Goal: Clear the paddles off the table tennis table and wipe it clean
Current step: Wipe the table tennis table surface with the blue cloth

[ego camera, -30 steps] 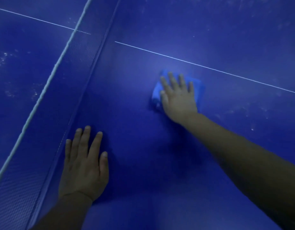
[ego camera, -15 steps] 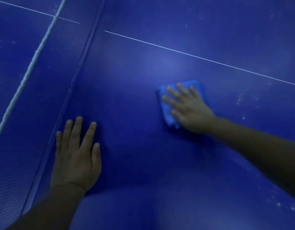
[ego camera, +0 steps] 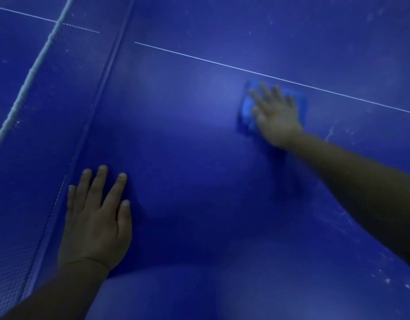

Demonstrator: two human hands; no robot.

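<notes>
The blue table tennis table (ego camera: 190, 139) fills the view. My right hand (ego camera: 276, 114) lies flat with spread fingers on a folded light-blue cloth (ego camera: 246, 112), pressing it onto the table just below the white centre line (ego camera: 222, 64); the hand is motion-blurred. My left hand (ego camera: 95, 218) rests flat on the table surface, fingers straight, close beside the net. No paddle is in view.
The net (ego camera: 60, 93) with its white top cord (ego camera: 26, 82) runs diagonally along the left side. White specks and smears (ego camera: 338, 132) mark the table right of the cloth and at the lower right.
My right hand has slid the cloth up and a little right, towards the white line. My left hand has stayed planted by the net.
</notes>
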